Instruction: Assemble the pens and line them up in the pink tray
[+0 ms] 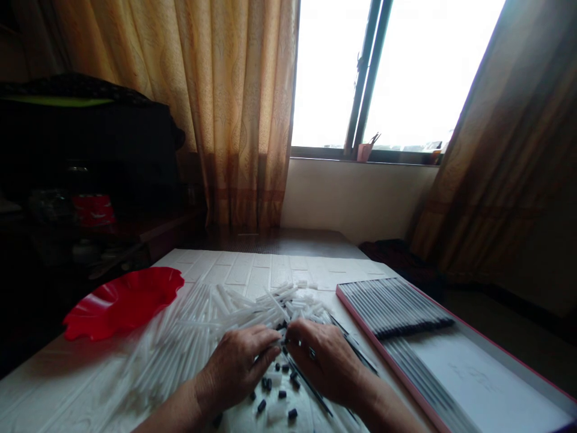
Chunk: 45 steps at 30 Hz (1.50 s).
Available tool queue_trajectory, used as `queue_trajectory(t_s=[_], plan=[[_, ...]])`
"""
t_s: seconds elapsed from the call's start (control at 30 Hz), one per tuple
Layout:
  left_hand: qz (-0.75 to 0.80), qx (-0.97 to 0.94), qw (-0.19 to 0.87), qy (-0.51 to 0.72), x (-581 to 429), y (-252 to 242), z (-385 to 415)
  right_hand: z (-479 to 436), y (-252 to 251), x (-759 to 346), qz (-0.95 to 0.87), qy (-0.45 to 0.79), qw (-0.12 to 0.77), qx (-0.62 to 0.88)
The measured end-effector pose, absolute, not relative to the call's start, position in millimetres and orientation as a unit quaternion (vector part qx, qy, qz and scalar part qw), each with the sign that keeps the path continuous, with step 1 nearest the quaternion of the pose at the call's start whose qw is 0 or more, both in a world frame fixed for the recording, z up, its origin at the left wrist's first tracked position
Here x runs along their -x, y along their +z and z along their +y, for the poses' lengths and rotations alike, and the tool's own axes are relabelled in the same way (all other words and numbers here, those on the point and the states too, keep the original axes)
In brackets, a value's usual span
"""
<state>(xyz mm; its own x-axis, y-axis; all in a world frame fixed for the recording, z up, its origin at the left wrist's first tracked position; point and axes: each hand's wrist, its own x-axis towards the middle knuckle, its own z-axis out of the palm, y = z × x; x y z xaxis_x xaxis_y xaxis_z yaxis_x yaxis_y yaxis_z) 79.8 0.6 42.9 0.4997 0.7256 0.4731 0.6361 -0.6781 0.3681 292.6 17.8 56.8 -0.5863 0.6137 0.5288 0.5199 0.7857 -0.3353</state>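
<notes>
My left hand [241, 364] and my right hand [327, 361] meet over the middle of the table, fingertips close together. Both are closed in a pinch, and whatever lies between the fingers is too small and dark to make out. Below them several short black caps [282, 394] lie scattered. Thin black rods [321, 398] lie beneath and beside my right hand. A spread pile of translucent white tubes [180, 346] lies left of my left hand, and shorter clear pieces [311, 307] are heaped just beyond the fingers.
A shallow pink-edged box [491, 385] on the right holds rows of tubes with black ends [392, 307]. On the left sits a red wavy-rimmed plate [121, 304]. The white brick-patterned table covering [252, 270] reaches toward a curtain [243, 120] and a window [406, 78].
</notes>
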Motion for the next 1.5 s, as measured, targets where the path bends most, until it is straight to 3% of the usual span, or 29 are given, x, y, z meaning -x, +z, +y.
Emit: queue_trajectory(t_s=[1.5], plan=[[0.399,-0.866,0.072,0.293,-80.0,46.3,-1.2,17.9,56.5,-292.5,-0.902,0.060,0.255,0.344]])
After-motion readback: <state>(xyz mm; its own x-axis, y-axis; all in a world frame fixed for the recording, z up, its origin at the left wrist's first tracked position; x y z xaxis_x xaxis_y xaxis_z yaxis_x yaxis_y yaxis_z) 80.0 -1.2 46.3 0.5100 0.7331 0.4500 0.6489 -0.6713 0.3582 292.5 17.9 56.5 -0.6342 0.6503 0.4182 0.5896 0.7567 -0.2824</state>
